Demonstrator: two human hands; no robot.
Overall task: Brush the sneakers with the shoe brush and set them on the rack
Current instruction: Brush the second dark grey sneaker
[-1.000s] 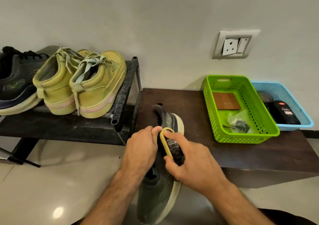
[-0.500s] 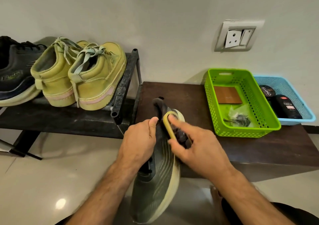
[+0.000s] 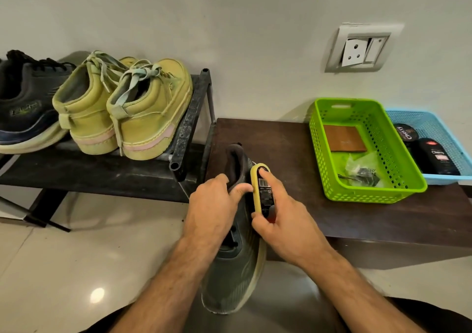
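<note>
A dark green sneaker (image 3: 233, 268) with a pale sole is held in the air, toe toward me and heel over the edge of the brown table (image 3: 275, 143). My left hand (image 3: 213, 206) grips its collar, thumb on the upper. My right hand (image 3: 279, 220) holds a yellow-edged shoe brush (image 3: 260, 188) against the sneaker's right side near the heel, index finger laid along its back. The black rack (image 3: 86, 174) at the left carries a pair of yellow-green sneakers (image 3: 122, 110) and one black sneaker (image 3: 25, 107).
A green basket (image 3: 367, 194) on the table holds a brown block and a plastic bag. A blue basket (image 3: 439, 176) behind it holds shoe polish containers. A wall socket (image 3: 357, 49) sits above. Glossy tiled floor lies below the rack.
The brush has slid back along the sneaker's side toward me, with my right hand following. My left hand keeps its hold on the collar. The view shifted slightly.
</note>
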